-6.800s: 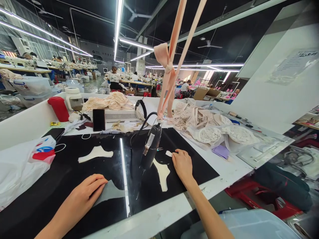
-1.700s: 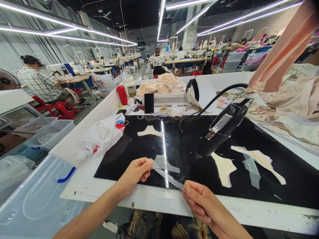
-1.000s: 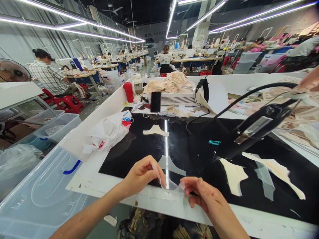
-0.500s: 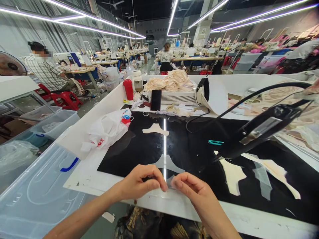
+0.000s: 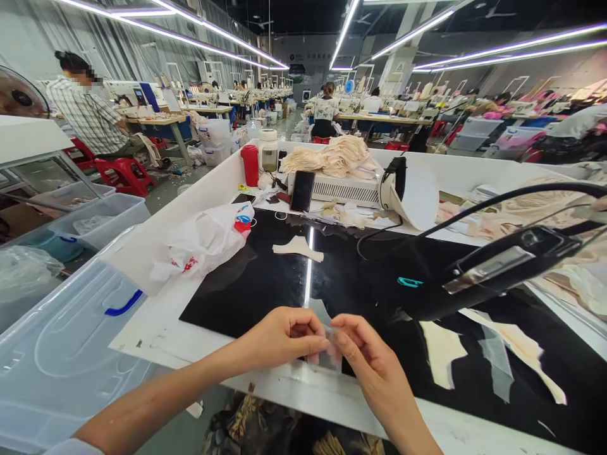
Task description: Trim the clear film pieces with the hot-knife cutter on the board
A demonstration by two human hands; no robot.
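Note:
My left hand (image 5: 279, 338) and my right hand (image 5: 367, 363) meet fingertip to fingertip over the near edge of the black mat (image 5: 246, 284). Between them they pinch a small folded piece of clear film (image 5: 327, 354). A black hanging hot tool (image 5: 493, 272) on a cable points down to the mat just right of my hands. Cream fabric pieces (image 5: 439, 351) and another clear film strip (image 5: 496, 360) lie on the mat to the right. One more cream piece (image 5: 298, 248) lies farther back.
A white plastic bag (image 5: 203, 243) lies at the mat's left. Behind stand a red cup (image 5: 250, 165), a phone (image 5: 302, 191) leaning on a white box (image 5: 351, 188) topped with cream fabric. A clear bin lid (image 5: 61, 354) sits left. A person sits far left; others work at tables.
My hands drew together, folding the long clear film strip into a small piece. The view drifted slightly left and down.

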